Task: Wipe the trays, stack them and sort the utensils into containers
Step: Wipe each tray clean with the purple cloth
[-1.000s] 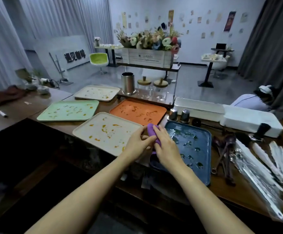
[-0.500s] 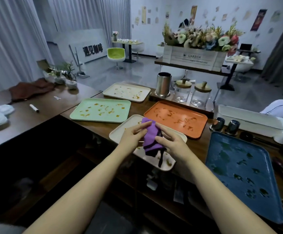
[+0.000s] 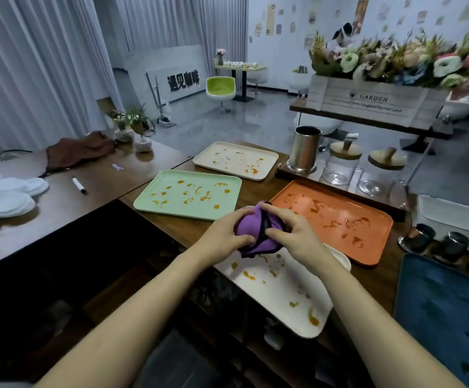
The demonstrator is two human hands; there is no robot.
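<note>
Containers: steel cylinder cup is standing upright at the far side of the counter, interior dark, can't tell what's in it. Right of it, two glass jars with wooden lids, left jar and right jar, both looking empty through the glass. Two small dark metal cups are sitting near the right edge, contents unreadable. White bin is showing only a corner behind them.

Trays: cream tray far, green tray left-centre, orange tray right of centre, white tray nearest, blue tray near right. All are lying flat and separate, all carrying smears, orange on the light ones.

Hands: left hand and right hand are both gripping the purple cloth, bunching it into a ball just above the far end of the white tray. Fingers of both are curled tight on the fabric; a dark trim strip is showing between them.

Versus half a second ago: cloth was hanging open as a loose strip between the fingertips, now it's wadded up. Camera is swinging further left, so the blue tray is sliding mostly out of frame and the left side table with the white pad stacks and marker is coming in. Trays aren't moving.
</note>
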